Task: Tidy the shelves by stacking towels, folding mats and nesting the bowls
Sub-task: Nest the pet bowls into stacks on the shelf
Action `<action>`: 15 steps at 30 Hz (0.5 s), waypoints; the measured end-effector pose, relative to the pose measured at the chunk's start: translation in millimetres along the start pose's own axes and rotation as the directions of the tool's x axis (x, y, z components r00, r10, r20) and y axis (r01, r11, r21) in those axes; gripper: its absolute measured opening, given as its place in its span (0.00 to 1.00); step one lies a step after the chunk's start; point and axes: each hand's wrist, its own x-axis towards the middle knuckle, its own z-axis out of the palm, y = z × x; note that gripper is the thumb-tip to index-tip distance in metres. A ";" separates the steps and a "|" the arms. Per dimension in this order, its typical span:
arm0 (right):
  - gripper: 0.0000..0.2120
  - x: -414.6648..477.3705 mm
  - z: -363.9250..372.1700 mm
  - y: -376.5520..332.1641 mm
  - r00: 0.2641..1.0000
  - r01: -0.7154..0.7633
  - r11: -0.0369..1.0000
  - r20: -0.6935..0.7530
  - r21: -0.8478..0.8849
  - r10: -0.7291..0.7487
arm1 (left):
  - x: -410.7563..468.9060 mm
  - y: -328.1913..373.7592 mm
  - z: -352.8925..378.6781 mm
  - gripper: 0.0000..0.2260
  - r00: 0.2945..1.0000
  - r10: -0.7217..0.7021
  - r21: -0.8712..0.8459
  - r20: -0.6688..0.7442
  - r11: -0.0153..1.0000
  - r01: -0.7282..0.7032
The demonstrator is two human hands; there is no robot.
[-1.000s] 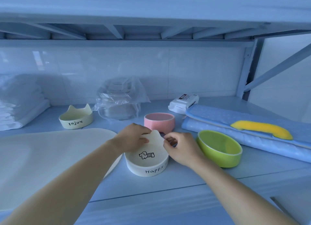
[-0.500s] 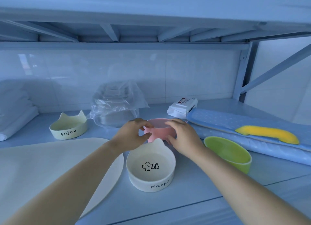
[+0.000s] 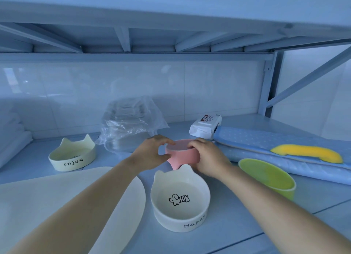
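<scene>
**Left hand** [image 3: 150, 153]: I grip the pink bowl [image 3: 182, 156] on its left side, thumb on the near wall and fingers curled over the rim.

**Right hand** [image 3: 209, 158]: I grip the same bowl on the opposite side, fingers curled round the rim and wall.

**Pink bowl**: held between my two hands. Its base is hidden behind an ear of the bowl below, so I cannot tell whether it is clear of the shelf [image 3: 228, 227].
- Handling, as I judge it: matte, thin-walled and narrowing toward the base, so probably light plastic or silicone, not slippery and hard to break.
- Best hold is the one I have, two opposite points of the rim.

**White "Happy" bowl** [image 3: 193, 224]: just below my hands, cat-eared, with a dog drawing inside.
- It looks like thick ceramic, heavy and chippable.
- It is wider than the pink one and the likely nest, so I should lower into it gently.

**Green bowl** [image 3: 266, 177]: just right of my right wrist.

**Cream mat** [image 3: 38, 196]: lies flat under my left forearm.

**"Enjoy" bowl** [image 3: 72, 158]: well left of my left hand.

**Clear plastic bag** [image 3: 129, 124]: beyond my left hand, contents unclear.

**Wipes packet** [image 3: 206, 125]: beyond my right hand.

**Blue padded mat** [image 3: 256, 141]: right of my right hand, folded, with a yellow sponge [image 3: 305, 153] on top.

**White towels** [image 3: 11, 137]: far left.
</scene>
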 end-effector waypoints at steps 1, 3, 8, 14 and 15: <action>0.17 1.7 -2.6 -1.6 1.000 -0.016 1.000 -0.016 0.025 0.016 | 0.9 -1.4 -1.0 0.20 0.999 0.014 -0.007 0.030 1.000 -0.014; 0.14 5.8 -8.6 -4.6 0.998 -0.048 0.996 -0.046 0.070 0.051 | 2.3 -4.1 -2.4 0.27 0.996 0.042 -0.011 0.085 0.999 -0.041; 0.16 13.9 -23.5 -7.7 0.996 -0.038 0.992 -0.079 0.117 0.047 | 8.8 -7.2 0.3 0.25 0.994 0.104 0.026 -0.035 0.994 -0.103; 0.17 26.3 -35.2 -4.4 0.975 -0.074 0.974 -0.192 0.214 0.116 | 12.4 -2.5 -1.6 0.20 0.988 0.107 -0.065 -0.115 0.991 -0.115; 0.15 28.7 -35.1 -3.7 0.970 -0.082 0.967 -0.205 0.242 0.134 | 12.9 -0.4 -2.4 0.19 0.988 0.092 -0.071 -0.124 0.992 -0.101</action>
